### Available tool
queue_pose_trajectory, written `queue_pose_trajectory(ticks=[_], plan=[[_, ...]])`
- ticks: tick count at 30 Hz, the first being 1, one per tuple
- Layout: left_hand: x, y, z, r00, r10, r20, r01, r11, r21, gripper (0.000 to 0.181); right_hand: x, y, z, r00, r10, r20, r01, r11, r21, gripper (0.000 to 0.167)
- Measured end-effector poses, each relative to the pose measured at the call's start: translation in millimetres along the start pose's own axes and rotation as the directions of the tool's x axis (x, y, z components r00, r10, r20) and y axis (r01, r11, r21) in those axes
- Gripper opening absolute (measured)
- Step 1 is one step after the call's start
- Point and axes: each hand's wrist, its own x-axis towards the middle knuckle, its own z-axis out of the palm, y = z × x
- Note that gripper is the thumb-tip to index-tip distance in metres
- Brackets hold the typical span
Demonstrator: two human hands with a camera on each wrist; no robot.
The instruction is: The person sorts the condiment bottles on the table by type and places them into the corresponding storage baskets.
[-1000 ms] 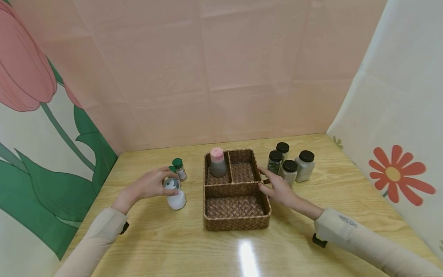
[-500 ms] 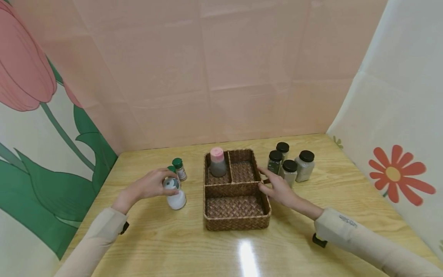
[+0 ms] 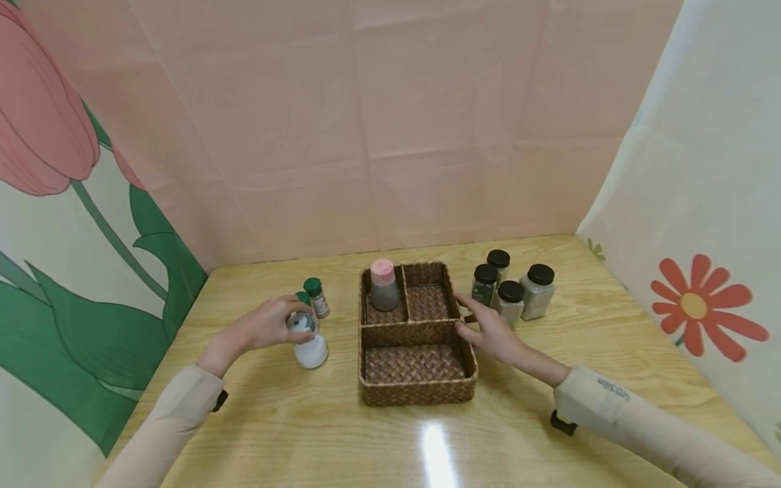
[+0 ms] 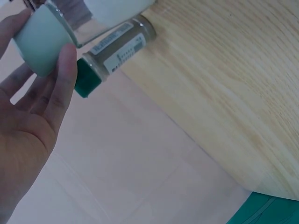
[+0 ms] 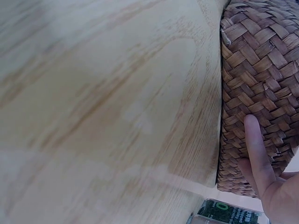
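Observation:
My left hand [image 3: 265, 325] holds a clear jar of white contents [image 3: 311, 352] by its pale lid [image 4: 44, 42], thumb and fingers around the lid. The jar is upright at the table's left. Just behind it are two green-capped spice bottles [image 3: 317, 300], one mostly hidden by my hand; the left wrist view shows one with a label [image 4: 121, 49]. My right hand [image 3: 493, 333] touches the right side of a woven basket [image 3: 417, 393], its fingers fairly straight against the weave in the right wrist view. A pink-capped bottle [image 3: 384, 288] stands in the basket's back left compartment.
Several black-capped jars [image 3: 537, 293] are grouped right of the basket, close behind my right hand. The wooden table [image 3: 293, 434] meets a pink cloth backdrop [image 3: 366, 135] at its far edge. Printed flower hangings flank it on both sides.

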Motion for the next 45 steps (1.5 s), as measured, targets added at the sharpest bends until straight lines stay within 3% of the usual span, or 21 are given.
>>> queue_pose_trajectory(ticks=[21, 32, 45], plan=[[2.0, 0.7, -0.7, 1.0, 0.017, -0.009, -0.016, 1.0, 0.027, 0.049, -0.7, 1, 0, 1.0, -0.001, 0.004, 0.001, 1.0, 0.0, 0.058], [5.5, 6.0, -3.7, 0.997, 0.067, -0.029, -0.066, 0.998, 0.022, 0.042, -0.2, 2, 0, 1.0, 0.008, 0.001, -0.008, 1.0, -0.004, 0.058], [10.7, 10.2, -7.9, 0.994, 0.087, -0.059, -0.083, 0.995, 0.058, 0.04, -0.9, 1, 0, 1.0, 0.017, 0.008, -0.017, 1.0, 0.019, 0.058]])
